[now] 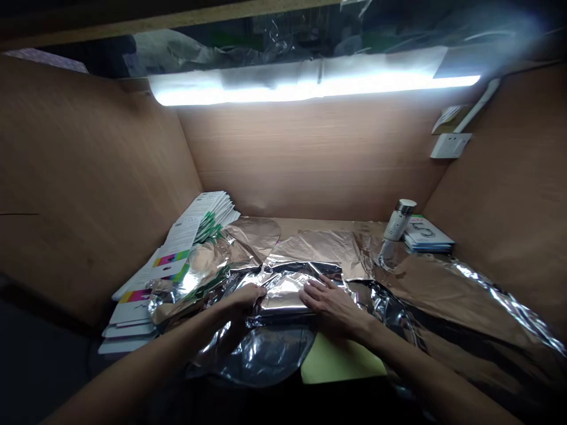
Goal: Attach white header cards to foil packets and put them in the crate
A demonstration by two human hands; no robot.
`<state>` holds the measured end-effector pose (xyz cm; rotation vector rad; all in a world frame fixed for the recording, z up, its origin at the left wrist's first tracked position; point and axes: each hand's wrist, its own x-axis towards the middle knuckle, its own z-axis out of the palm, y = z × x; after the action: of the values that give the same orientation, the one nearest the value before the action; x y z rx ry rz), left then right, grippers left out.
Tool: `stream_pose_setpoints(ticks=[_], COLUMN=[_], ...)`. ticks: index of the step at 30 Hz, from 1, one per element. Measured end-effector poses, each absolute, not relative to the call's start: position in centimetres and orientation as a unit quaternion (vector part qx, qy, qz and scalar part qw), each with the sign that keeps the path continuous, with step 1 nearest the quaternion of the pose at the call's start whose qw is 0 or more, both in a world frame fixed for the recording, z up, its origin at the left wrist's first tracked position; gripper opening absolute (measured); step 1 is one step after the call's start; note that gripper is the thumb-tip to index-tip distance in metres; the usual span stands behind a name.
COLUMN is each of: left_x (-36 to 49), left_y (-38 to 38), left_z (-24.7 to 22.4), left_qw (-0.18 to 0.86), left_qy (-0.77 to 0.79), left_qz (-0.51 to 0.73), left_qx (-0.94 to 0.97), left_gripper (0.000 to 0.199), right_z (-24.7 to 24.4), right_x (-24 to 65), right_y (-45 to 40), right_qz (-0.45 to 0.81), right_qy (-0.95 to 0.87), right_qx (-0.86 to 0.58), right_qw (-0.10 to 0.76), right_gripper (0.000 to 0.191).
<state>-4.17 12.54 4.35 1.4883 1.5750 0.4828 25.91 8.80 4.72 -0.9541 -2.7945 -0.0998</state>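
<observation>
A shiny foil balloon (287, 289), folded flat into a rough rectangle, lies in front of me. At its left edge the fingers of my left hand (246, 296) are closed on the foil. My right hand (330, 302) rests on its right part, palm down with fingers stretched out. Below the fold a rounded dark foil part (270, 354) hangs towards me. Partly under my right wrist is a yellow-green sheet (341, 359).
More flat foil (443, 289) spreads to the right, and crumpled foil (208, 260) lies left. Stacked white printed cards (177, 236) line the left wall. At the back right stand a white bottle (398, 221) and packets marked 5 (425, 233). A lamp (310, 88) hangs above.
</observation>
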Motion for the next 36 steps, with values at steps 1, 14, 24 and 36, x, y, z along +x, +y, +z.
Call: stream_pose_setpoints(ticks=[1,14,24,36], left_x=[-4.3,-6.6,-0.6,4.4], left_y=[12.2,11.5,18.1,20.3], left_z=[5.0,4.5,6.8,3.4], left_qw=[0.430,0.227,0.050,0.080], left_qy=[0.640,0.428,0.569,0.468], left_qz=[0.196,0.048,0.068,0.064], left_qx=[0.606,0.873,0.818,0.878], left_gripper=[0.043,0.029,0.031,0.046], right_z=[4.3,6.2,4.4,3.3], right_x=[25.7,32.2,31.1,31.0], right_y=[9.1,11.9,18.4,19.2], right_qz=[-0.029,0.358,0.369,0.318], right_qy=[-0.946,-0.822,-0.679,-0.647], right_qx=[-0.315,-0.434,-0.628,-0.686], right_qw=[0.072,0.088,0.093,0.104], right_gripper=[0.042,0.016,0.030,0.032])
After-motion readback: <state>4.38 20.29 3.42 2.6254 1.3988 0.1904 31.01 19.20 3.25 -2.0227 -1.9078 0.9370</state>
